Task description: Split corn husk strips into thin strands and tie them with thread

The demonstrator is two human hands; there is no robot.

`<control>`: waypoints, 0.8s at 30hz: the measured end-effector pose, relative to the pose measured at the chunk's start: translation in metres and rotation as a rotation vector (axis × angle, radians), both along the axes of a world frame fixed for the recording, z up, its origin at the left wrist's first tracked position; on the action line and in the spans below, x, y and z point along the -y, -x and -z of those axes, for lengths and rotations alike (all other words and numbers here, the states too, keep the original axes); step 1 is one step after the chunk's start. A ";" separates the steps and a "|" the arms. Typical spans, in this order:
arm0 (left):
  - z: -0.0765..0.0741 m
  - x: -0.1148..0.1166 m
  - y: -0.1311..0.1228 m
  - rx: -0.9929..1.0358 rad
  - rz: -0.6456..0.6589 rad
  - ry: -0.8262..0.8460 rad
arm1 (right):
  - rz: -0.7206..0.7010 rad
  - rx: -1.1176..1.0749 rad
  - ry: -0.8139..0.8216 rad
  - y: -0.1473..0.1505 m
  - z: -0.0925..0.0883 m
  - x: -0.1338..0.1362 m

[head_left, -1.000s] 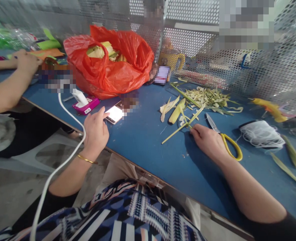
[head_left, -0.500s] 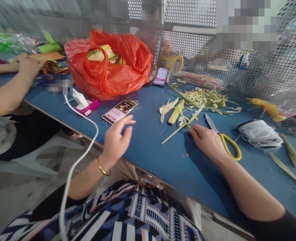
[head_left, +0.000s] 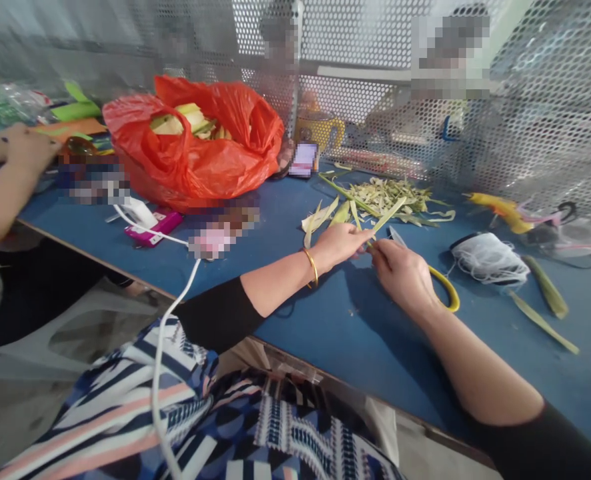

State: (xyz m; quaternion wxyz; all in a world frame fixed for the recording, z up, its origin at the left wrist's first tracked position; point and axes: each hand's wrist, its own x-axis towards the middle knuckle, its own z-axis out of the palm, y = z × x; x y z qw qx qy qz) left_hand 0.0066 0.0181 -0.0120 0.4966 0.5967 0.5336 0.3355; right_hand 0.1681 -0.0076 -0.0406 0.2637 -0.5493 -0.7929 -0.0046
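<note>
My left hand (head_left: 341, 242) and my right hand (head_left: 401, 273) meet over the blue table (head_left: 325, 320), both pinched on a thin green leaf strip (head_left: 386, 216) that slants up to the right between them. A gold bangle circles my left wrist. Yellow-handled scissors (head_left: 438, 283) lie on the table right behind my right hand, partly hidden by it. Several pale leaf pieces (head_left: 320, 217) lie just beyond my left hand, and a heap of leaf trimmings (head_left: 390, 195) sits farther back.
A red plastic bag (head_left: 195, 150) with leaves stands at the back left. A phone (head_left: 215, 239) and a white cable (head_left: 163, 347) lie near the front edge. White string (head_left: 490, 259) rests at right. Another person's arm (head_left: 5, 177) reaches in from the left. Perforated metal screen (head_left: 475, 113) walls the back.
My left hand left the phone and swept right across the table to join my right hand on the leaf strip. The view shifted slightly right.
</note>
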 end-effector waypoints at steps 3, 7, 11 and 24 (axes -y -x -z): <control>0.004 0.004 -0.001 0.217 -0.036 0.094 | -0.034 -0.017 -0.033 0.000 0.001 0.001; 0.007 0.007 0.005 0.307 -0.027 0.142 | -0.061 -0.023 -0.050 0.003 0.001 0.004; 0.008 0.006 0.008 0.385 -0.014 0.182 | -0.054 -0.018 -0.076 0.003 -0.001 0.006; 0.003 0.011 0.004 0.442 -0.034 0.282 | 0.016 -0.088 0.012 0.006 -0.009 0.009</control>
